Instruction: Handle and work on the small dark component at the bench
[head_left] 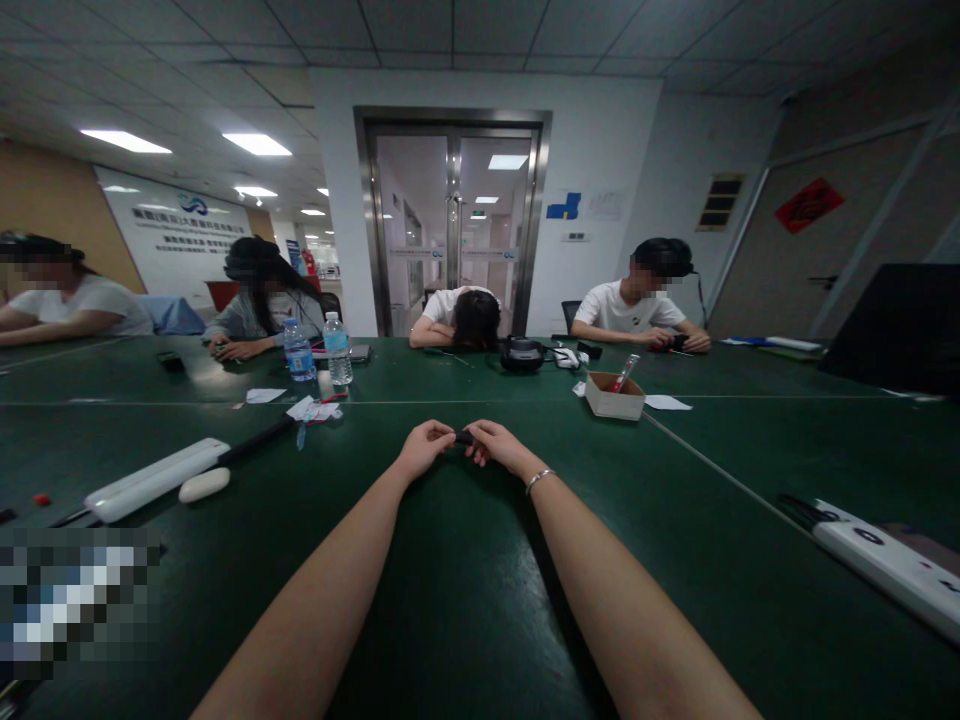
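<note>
Both my arms reach forward over the dark green table (pixel 450 580). Between my hands is a small black object (pixel 463 438), short and narrow, too small to name. My left hand (pixel 427 446) pinches its left end with thumb and fingers. On the other end, my right hand (pixel 498 446) closes with its thumb and fingertips, and a silver bracelet (pixel 540 481) circles that wrist. The fingers cover much of the object. It is held just above or at the tabletop; I cannot tell which.
Left lie a white power strip (pixel 161 480), a white oval item (pixel 205 486), paper scraps (pixel 313 409) and two water bottles (pixel 338 350). A small box (pixel 614 396) stands ahead right; another power strip (pixel 889 565) lies far right. Several people sit across, one (pixel 472 315) head down.
</note>
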